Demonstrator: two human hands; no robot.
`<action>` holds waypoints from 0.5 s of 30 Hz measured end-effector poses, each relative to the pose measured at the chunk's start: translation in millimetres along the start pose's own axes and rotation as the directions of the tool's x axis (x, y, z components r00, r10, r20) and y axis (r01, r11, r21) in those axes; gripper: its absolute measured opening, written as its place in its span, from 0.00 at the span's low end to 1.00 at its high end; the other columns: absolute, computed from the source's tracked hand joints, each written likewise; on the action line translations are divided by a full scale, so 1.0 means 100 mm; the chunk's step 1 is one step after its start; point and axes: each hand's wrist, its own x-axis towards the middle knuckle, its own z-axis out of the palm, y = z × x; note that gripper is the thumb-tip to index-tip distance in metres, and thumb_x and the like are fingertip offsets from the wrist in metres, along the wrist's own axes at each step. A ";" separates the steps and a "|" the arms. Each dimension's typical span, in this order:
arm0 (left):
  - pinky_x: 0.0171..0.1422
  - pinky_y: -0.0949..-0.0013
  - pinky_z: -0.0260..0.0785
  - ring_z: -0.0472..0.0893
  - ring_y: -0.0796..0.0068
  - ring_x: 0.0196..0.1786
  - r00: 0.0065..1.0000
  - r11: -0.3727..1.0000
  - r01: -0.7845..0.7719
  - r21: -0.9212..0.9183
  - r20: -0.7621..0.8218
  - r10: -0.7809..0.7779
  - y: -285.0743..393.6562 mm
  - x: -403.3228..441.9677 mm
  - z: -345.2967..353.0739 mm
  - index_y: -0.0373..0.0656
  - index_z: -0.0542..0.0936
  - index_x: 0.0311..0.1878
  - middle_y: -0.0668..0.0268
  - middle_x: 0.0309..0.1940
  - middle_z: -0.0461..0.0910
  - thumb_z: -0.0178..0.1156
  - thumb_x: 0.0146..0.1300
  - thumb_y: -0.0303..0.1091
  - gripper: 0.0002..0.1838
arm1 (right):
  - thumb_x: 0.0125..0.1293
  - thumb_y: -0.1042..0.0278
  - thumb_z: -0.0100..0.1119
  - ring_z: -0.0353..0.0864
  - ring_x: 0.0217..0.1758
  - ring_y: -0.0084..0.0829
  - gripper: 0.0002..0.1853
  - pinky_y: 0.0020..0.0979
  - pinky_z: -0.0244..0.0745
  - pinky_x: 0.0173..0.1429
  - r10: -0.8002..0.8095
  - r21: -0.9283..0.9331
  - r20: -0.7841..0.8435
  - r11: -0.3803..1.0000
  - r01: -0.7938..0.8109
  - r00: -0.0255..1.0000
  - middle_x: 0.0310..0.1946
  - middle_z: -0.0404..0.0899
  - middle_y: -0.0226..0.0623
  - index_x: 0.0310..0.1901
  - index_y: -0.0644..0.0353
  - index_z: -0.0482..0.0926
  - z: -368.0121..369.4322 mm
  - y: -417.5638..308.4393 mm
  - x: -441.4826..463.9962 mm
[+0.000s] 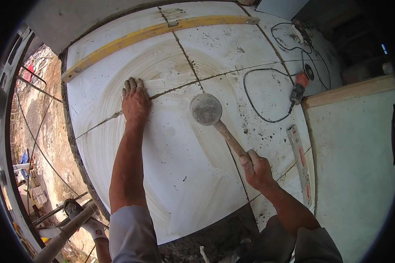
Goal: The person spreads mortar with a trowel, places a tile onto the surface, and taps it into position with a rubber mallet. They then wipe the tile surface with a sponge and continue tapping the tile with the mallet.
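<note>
My right hand [256,169] is wrapped round the wooden handle of a mallet [206,109]. The mallet's round, dusty grey head is over a large white floor tile [175,149], near the joint with the neighbouring tiles; whether it touches the tile I cannot tell. My left hand [136,101] lies flat on the tile surface beside the same joint, fingers stretched forward. Smeared, curved streaks of pale brown slurry cover the tiles around both hands. Dark wet mortar [210,239] shows along the tile's near edge.
A long yellow spirit level [162,28] lies across the far tiles. To the right are a red-and-black angle grinder [299,87] with its cord and another level [299,162]. Another person's gloved hand [72,208] grips a scaffold pole beyond the floor's left edge.
</note>
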 end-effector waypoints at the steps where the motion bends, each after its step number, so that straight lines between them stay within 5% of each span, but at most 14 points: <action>1: 0.74 0.53 0.53 0.62 0.48 0.70 1.000 1.000 -0.001 0.002 -0.002 0.001 0.00 0.01 0.01 0.38 0.71 0.63 0.46 0.66 0.65 0.45 0.67 0.35 0.23 | 0.72 0.51 0.47 0.77 0.21 0.49 0.20 0.42 0.72 0.27 -0.024 -0.116 -0.070 0.993 0.015 0.997 0.16 0.74 0.44 0.32 0.62 0.68 -0.10 0.27 -0.01; 6: 0.74 0.53 0.53 0.62 0.48 0.71 1.000 1.000 -0.001 0.025 0.001 0.001 -0.01 0.01 0.02 0.38 0.70 0.64 0.46 0.66 0.65 0.45 0.68 0.36 0.23 | 0.70 0.52 0.50 0.79 0.26 0.52 0.19 0.44 0.73 0.31 0.041 -0.376 -0.202 0.919 -0.116 0.979 0.23 0.77 0.49 0.34 0.64 0.69 -0.31 1.43 -0.44; 9: 0.74 0.52 0.53 0.62 0.48 0.71 1.000 0.999 -0.006 0.052 0.000 0.006 -0.02 0.01 0.05 0.38 0.70 0.63 0.46 0.66 0.65 0.45 0.68 0.36 0.23 | 0.69 0.54 0.51 0.78 0.39 0.52 0.19 0.45 0.74 0.41 0.085 -0.473 -0.251 0.858 -0.199 0.964 0.37 0.76 0.55 0.40 0.67 0.71 -0.28 1.61 -0.51; 11: 0.74 0.52 0.53 0.62 0.48 0.70 1.000 0.999 -0.007 0.051 -0.008 0.008 -0.03 0.02 0.06 0.38 0.70 0.63 0.46 0.66 0.65 0.45 0.68 0.36 0.23 | 0.69 0.57 0.52 0.72 0.51 0.52 0.20 0.46 0.70 0.53 -0.158 -0.379 -0.475 0.925 -0.039 0.866 0.48 0.70 0.56 0.48 0.69 0.71 -0.37 1.38 -0.21; 15: 0.74 0.51 0.53 0.62 0.48 0.70 1.000 0.999 -0.023 0.048 -0.019 0.023 -0.02 0.00 0.06 0.38 0.71 0.63 0.47 0.66 0.65 0.45 0.68 0.36 0.23 | 0.67 0.61 0.52 0.59 0.66 0.54 0.23 0.51 0.55 0.68 -0.464 -0.508 -0.392 0.829 0.234 0.794 0.60 0.66 0.51 0.58 0.69 0.69 -0.34 0.40 0.84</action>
